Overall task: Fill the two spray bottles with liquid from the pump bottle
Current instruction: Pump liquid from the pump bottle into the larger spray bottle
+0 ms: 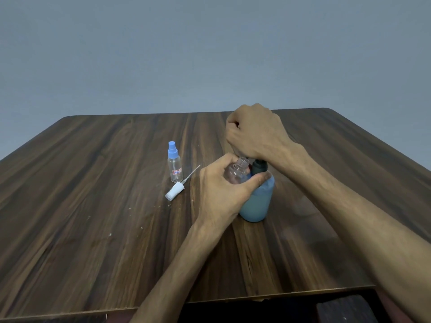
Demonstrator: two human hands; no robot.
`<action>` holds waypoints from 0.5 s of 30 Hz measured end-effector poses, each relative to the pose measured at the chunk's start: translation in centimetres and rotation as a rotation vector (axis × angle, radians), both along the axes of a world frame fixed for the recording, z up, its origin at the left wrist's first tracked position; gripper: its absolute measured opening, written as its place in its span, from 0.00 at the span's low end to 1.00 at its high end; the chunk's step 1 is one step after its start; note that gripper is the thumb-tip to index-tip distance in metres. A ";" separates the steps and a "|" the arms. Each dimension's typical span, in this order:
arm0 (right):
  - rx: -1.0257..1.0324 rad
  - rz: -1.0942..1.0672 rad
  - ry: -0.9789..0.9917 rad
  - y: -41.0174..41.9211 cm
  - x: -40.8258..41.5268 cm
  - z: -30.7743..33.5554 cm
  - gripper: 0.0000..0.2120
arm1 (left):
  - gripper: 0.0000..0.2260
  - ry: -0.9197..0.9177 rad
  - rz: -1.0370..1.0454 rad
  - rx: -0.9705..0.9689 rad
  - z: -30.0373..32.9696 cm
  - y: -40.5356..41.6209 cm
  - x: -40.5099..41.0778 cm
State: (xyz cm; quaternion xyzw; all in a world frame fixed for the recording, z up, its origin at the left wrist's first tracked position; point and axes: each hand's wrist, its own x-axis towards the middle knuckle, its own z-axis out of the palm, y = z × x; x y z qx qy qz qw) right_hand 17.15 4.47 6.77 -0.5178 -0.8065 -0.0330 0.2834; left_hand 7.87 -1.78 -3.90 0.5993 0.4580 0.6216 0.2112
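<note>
While the left hand (pixel 222 183) grips an uncapped spray bottle (pixel 236 171) against the pump bottle (pixel 256 203), the right hand (pixel 254 131) — fingers curled — presses the pump head (pixel 259 166).

My right hand (pixel 255 132) covers the head of the pump bottle (pixel 256 201), so I can't see its spout. My left hand (pixel 220 192) wraps the open spray bottle (pixel 236 171) just left of the pump bottle; only its neck and shoulder show, and its liquid level is hidden. Farther left, the label on the capped spray bottle (pixel 174 163) is too small to read. The desk (pixel 93 206) runs off both sides.
</note>
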 end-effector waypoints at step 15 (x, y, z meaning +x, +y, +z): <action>-0.054 -0.009 -0.030 0.0 -0.1 -0.5 0.09 | 0.14 -0.035 -0.014 0.008 0.2 -0.1 0.0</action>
